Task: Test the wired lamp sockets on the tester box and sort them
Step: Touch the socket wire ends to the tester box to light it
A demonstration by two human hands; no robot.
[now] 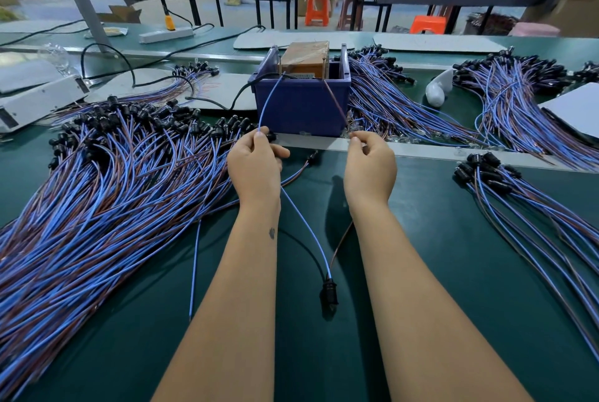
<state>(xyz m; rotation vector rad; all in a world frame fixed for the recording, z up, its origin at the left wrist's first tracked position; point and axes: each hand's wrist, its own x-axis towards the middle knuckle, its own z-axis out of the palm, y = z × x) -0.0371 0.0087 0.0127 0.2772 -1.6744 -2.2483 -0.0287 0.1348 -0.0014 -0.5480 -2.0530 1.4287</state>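
Note:
A blue tester box (301, 109) with an orange-brown unit (304, 58) inside stands at the centre of the green table. My left hand (254, 163) pinches a blue wire (267, 100) whose end reaches up to the box's top. My right hand (369, 168) pinches a brown wire (335, 100) that also runs up to the box. Both wires lead back between my forearms to one black lamp socket (329, 294), which lies on the table. My left hand also seems to hold another black socket (270, 135) by its fingers.
A big heap of wired sockets (107, 181) covers the left of the table. More bundles lie right of the box (389, 103), at far right (509, 93) and near right (518, 207). A loose blue wire (194, 265) lies by my left forearm. A white device (39, 100) sits at far left.

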